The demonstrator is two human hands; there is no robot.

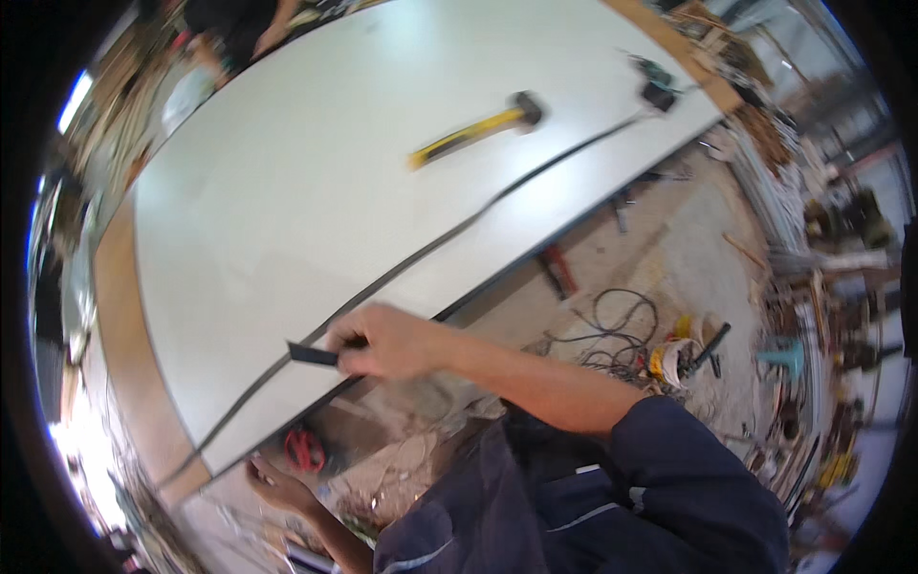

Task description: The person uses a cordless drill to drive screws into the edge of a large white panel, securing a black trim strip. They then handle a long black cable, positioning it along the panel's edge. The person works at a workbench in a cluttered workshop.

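My right hand [387, 342] is closed round a short flat black piece [312, 355] with a slanted end. It is held over the near edge of a large white board [268, 220], above a long dark strip [421, 253] that runs along this edge. Lower left, my left hand [279, 486] is by the board's edge near the corner, its fingers apart and nothing visible in them. Whether it touches the edge I cannot tell. A hammer [478, 131] with a yellow and black handle lies on the board, somewhat blurred.
Brown borders [134, 325] flank the board. A dark green power tool [657, 86] sits at its far right corner. On the floor are tangled cables [612, 330], a white bucket [672, 364], a teal stool [782, 356] and a red coil [304, 450]. Another person [234, 29] stands at the far left.
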